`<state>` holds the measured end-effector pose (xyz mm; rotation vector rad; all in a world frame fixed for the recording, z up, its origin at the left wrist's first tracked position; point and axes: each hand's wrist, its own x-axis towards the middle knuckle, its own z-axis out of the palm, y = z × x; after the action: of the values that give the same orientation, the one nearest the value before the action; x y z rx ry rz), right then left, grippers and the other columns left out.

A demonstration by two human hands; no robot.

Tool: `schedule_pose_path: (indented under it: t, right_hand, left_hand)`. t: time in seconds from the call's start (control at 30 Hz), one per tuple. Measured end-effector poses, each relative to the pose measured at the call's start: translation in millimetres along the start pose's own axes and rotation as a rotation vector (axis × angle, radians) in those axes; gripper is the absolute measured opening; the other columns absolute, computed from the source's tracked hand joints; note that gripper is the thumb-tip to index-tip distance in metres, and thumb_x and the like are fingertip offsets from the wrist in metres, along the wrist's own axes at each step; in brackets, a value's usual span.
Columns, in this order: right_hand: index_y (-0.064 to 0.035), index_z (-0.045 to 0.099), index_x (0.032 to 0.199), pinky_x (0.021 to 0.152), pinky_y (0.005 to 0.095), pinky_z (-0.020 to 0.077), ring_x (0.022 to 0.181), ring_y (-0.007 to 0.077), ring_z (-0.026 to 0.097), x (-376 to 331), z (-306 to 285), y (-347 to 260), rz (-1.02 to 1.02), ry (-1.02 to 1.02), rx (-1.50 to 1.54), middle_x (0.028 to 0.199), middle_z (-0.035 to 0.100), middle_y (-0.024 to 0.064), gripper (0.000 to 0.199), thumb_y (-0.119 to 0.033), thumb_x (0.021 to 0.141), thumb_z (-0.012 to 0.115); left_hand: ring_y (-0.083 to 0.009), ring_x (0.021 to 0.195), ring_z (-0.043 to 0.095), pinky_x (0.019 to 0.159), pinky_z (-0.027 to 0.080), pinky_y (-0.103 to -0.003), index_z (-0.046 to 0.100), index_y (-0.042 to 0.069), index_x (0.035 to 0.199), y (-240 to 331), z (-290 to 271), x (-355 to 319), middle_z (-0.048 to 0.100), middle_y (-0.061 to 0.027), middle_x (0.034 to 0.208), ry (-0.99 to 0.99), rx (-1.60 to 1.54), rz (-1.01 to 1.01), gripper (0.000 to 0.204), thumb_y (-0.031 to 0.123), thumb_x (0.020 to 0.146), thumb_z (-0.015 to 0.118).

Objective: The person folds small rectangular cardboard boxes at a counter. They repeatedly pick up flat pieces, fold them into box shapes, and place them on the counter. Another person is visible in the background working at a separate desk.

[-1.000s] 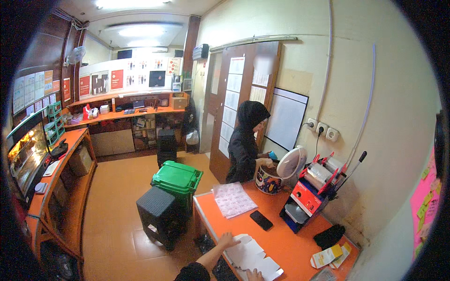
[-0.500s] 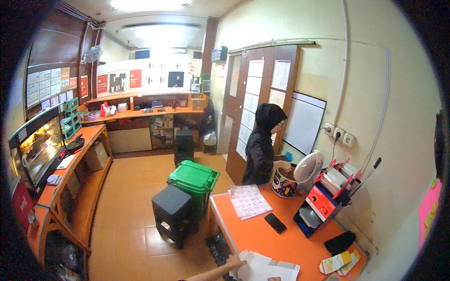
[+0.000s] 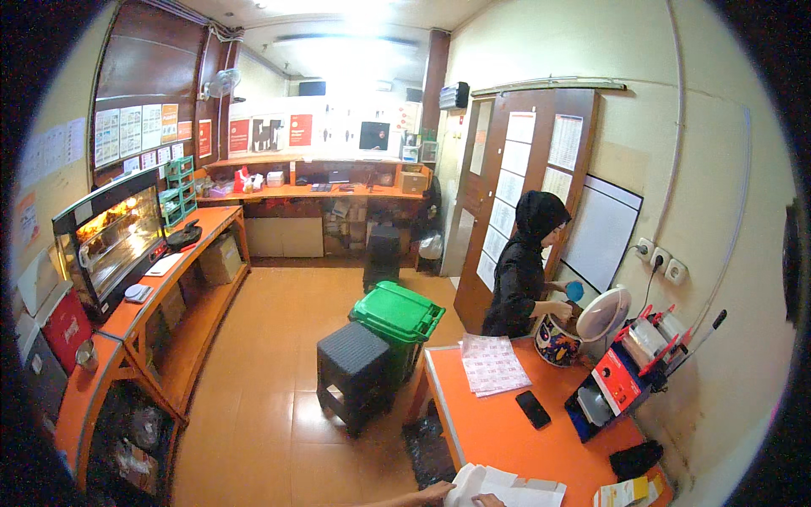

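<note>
At the lower edge lies a piece of white card [image 3: 525, 492], partly folded, on the near end of the orange table [image 3: 498, 439]. My left hand [image 3: 436, 492] grips the card's left edge, where a flap curves up. Only the fingers of my right hand [image 3: 487, 500] show, touching the card's near side; the picture's edge cuts off the rest, so its grip is unclear. Beyond the card lie a black phone [image 3: 532, 410] and a stack of printed wrapping paper [image 3: 494, 365].
Across the table a person in black [image 3: 524, 270] holds a blue cup [image 3: 574, 291] over a patterned pot [image 3: 557, 345]. A red-and-blue sealing machine [image 3: 615, 376] stands beside it. Left of the table are a green bin [image 3: 397, 313] and a black stool [image 3: 353, 355]. A lit display warmer [image 3: 118, 241] stands far left.
My view has turned left, so the room sits further right in the picture. The card's left flap now curves up in my left hand. The person's blue cup shows more fully.
</note>
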<state>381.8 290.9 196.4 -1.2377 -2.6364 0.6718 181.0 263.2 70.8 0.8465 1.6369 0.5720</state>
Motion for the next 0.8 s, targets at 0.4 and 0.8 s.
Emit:
schedule_pose_path:
  t: [0.4,0.8]
  right_hand:
    - [-0.0028,0.066,0.113,0.097,0.0484,0.0471,0.111,0.0417,0.058,-10.3,35.5,-23.5,0.147,0.38,-0.305,0.115,0.065,0.0238,0.068,-0.063,0.083,0.063]
    - [-0.0074,0.066,0.114,0.082,0.0459,0.0484,0.092,0.037,0.062,-24.6,18.2,23.6,0.318,0.332,0.042,0.097,0.064,0.0209,0.033,-0.031,0.091,0.066]
  left_hand:
    - [-0.0335,0.129,0.055,0.101,0.049,-0.047,0.041,0.005,0.146,16.3,-2.3,-56.4,0.054,-0.0208,0.14,-0.087,-0.207,0.15,0.088,0.064,0.085,0.064]
    - [-0.0307,0.129,0.055,0.1,0.05,-0.045,0.04,0.007,0.148,81.7,8.1,-141.7,0.055,-0.0172,0.14,-0.413,-0.572,0.369,0.083,0.061,0.089,0.062]
